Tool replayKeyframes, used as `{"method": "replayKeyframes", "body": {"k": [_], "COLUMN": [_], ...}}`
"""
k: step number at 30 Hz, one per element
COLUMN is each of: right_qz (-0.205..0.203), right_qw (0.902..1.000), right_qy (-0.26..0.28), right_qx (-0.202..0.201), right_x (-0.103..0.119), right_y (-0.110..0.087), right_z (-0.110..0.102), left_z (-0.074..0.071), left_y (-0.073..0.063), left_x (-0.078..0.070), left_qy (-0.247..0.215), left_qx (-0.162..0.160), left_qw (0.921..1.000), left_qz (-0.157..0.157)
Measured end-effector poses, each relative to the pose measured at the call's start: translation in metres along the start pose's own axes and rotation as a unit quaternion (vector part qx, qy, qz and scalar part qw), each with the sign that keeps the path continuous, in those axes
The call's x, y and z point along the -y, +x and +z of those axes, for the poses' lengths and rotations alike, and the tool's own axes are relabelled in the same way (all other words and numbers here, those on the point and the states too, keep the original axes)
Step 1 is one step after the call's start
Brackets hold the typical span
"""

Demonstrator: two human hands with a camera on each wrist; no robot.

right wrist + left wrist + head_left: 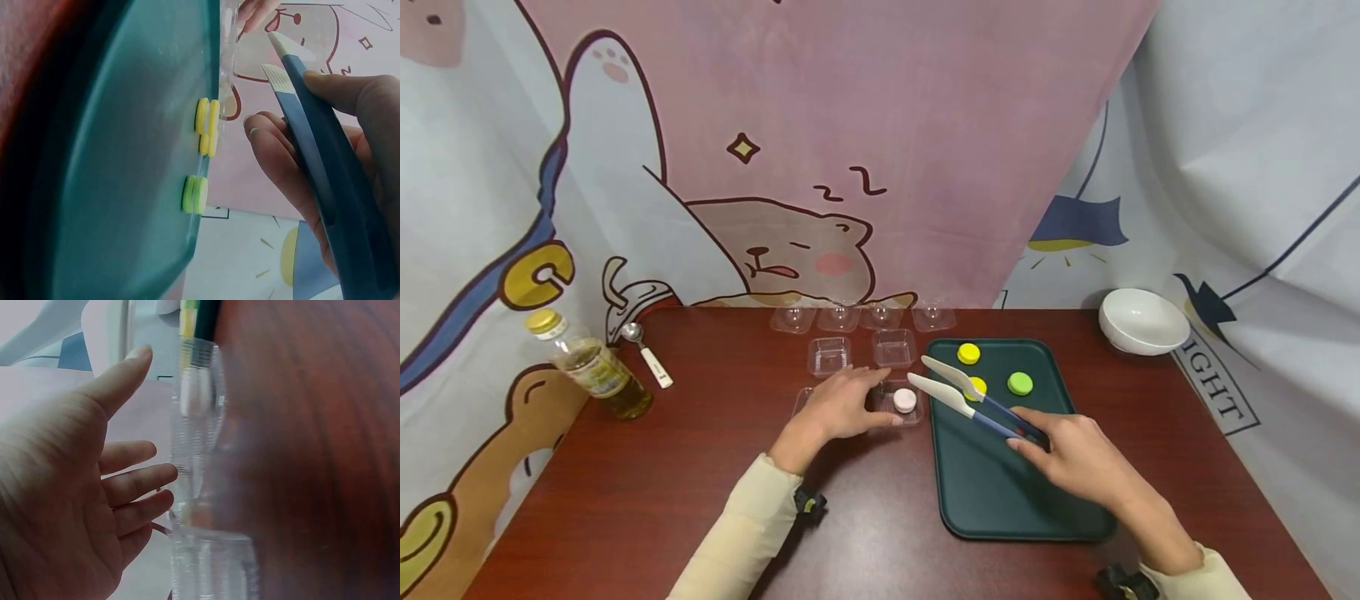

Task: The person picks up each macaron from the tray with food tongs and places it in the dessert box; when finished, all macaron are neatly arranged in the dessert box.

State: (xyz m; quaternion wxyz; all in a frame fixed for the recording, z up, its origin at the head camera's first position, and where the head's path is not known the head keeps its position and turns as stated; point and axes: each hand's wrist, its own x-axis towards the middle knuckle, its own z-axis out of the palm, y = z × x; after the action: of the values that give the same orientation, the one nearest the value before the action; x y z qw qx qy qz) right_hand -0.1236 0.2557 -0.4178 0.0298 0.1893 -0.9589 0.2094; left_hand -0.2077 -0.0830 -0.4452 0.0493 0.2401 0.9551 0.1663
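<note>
My right hand (1078, 458) grips a pair of tongs (951, 397) with blue handles and pale tips. The tong tips are apart, with nothing between them, above the left part of the dark green tray (1000, 492). Two yellow macarons (968, 354) and one green macaron (1020, 383) lie on that tray. A white macaron (905, 401) sits in a clear plastic box (913, 418) left of the tray. My left hand (842, 404) hovers with spread fingers beside this box, holding nothing, and partly hides another clear box (801, 402).
Two more clear boxes (830, 357) stand behind my left hand, with several clear domed lids (838, 317) along the back edge. At left are an oil bottle (598, 375) and a small scoop (655, 367). A white bowl (1142, 322) stands at the back right.
</note>
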Motion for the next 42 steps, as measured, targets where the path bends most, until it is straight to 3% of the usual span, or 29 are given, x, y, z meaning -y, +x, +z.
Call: {"method": "replayKeyframes", "body": {"k": [6, 16, 25, 35, 42], "right_qz": [0.011, 0.04, 0.066, 0.066, 0.072], "right_qw": [0.9998, 0.998, 0.9956, 0.9964, 0.9965], "right_qy": [-0.013, -0.041, -0.059, -0.049, -0.042], "right_qx": [-0.011, -0.024, -0.031, -0.019, -0.009], "right_x": [-0.009, -0.023, -0.042, -0.058, -0.062], "right_y": [0.001, 0.004, 0.006, 0.008, 0.011], "right_z": [-0.008, -0.017, -0.014, -0.01, -0.012], "left_z": [-0.012, -0.016, -0.009, -0.007, -0.008], "left_y": [0.009, 0.042, 0.061, 0.067, 0.071], "left_x": [0.002, 0.016, 0.022, 0.024, 0.022], "left_qy": [-0.003, 0.039, 0.061, 0.042, 0.039], "left_qx": [-0.034, -0.065, -0.05, -0.053, -0.049], "left_qw": [0.9992, 0.9946, 0.9931, 0.9928, 0.9944], "left_qz": [-0.02, -0.071, -0.086, -0.098, -0.086]}}
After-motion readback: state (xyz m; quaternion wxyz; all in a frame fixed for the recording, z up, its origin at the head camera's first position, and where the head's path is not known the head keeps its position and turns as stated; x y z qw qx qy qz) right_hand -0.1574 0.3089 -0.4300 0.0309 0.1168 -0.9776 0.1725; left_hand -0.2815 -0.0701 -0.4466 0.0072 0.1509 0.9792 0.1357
